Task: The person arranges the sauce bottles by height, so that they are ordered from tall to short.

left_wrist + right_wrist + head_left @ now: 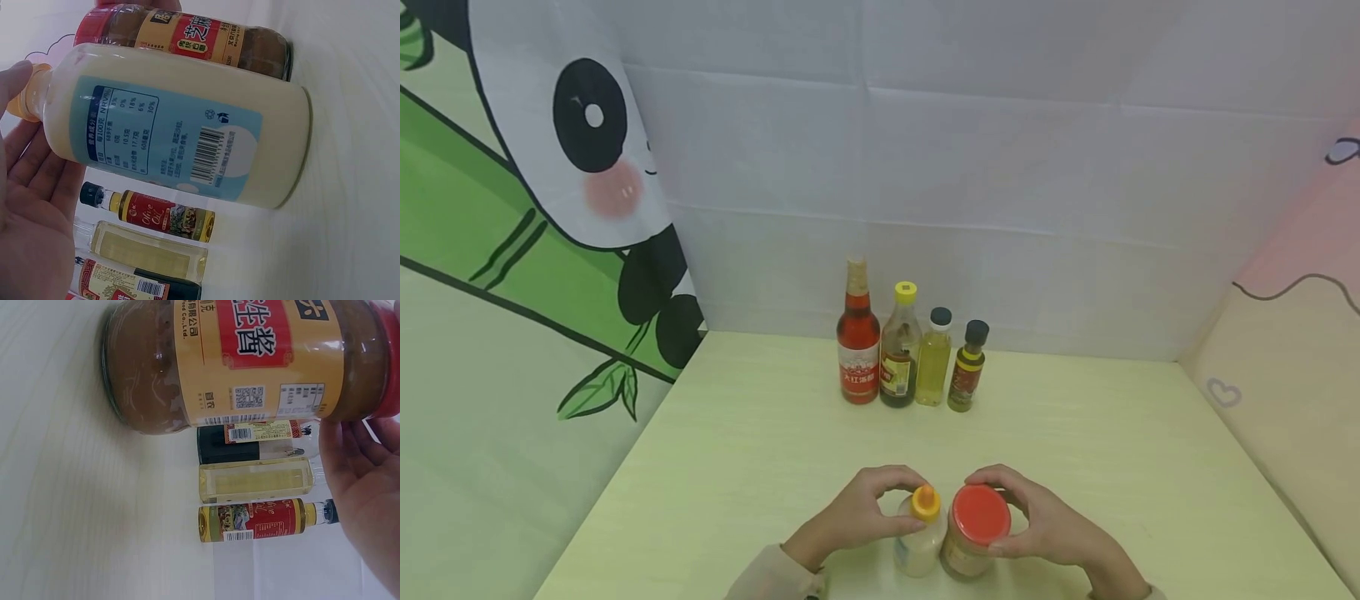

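Observation:
In the head view, near the front of the table, a squeeze bottle of cream-coloured dressing (917, 550) and a red-lidded jar of brown sesame paste (966, 554) are side by side. My left hand (872, 512) pinches the bottle's yellow cap (927, 502) between thumb and fingers. My right hand (1041, 521) grips the jar at its red lid (981, 515), thumb in front and fingers behind. The bottle's blue label (169, 134) faces the left wrist camera; the jar's tan and red label (256, 356) shows in the right wrist view. Bottle and jar are upright, bases at the table.
Behind, a row holds a red vinegar bottle (858, 358), a dark sauce bottle with yellow cap (899, 358), a pale yellow oil bottle (933, 367) and a small olive oil bottle (966, 375). A cloth backdrop (1000, 167) stands at the table's far edge.

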`<state>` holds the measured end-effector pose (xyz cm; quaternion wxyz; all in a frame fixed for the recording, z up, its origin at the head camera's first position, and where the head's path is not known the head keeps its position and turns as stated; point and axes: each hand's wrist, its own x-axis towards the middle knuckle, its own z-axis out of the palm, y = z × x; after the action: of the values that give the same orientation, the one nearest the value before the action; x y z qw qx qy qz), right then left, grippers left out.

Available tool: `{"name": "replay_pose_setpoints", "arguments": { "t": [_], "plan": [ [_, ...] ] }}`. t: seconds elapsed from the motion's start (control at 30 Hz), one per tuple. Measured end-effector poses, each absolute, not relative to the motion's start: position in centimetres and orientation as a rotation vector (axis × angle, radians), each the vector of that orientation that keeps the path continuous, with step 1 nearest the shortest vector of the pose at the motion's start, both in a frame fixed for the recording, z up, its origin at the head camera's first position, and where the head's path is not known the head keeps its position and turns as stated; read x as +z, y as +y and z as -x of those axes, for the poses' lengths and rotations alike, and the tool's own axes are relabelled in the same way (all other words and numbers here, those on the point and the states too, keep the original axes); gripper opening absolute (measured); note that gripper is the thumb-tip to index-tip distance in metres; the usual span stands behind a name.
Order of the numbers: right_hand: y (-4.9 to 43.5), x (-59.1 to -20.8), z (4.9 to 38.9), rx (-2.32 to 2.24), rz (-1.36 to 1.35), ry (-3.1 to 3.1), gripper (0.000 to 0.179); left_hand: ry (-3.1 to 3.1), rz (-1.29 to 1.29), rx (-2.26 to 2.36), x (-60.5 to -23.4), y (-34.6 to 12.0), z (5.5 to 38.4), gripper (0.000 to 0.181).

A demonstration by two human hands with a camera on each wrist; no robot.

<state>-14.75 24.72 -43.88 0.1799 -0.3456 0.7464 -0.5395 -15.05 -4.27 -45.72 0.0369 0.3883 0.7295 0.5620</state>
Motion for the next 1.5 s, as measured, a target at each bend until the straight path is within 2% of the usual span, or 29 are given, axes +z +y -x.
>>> {"name": "replay_pose_setpoints", "arguments": {
  "t": [1.03, 1.5],
  "plan": [
    [24.7, -44.0, 14.7, -1.527, 0.98, 2.105, 0.056, 2.29, -1.193, 1.762, -45.7, -4.8, 15.8, 0.026],
    [24.7, -44.1, 14.9, -1.513, 0.969, 2.123, 0.056, 2.358, -1.08, 1.808, -44.8, -4.8, 16.8, 0.03]
  ]
}}
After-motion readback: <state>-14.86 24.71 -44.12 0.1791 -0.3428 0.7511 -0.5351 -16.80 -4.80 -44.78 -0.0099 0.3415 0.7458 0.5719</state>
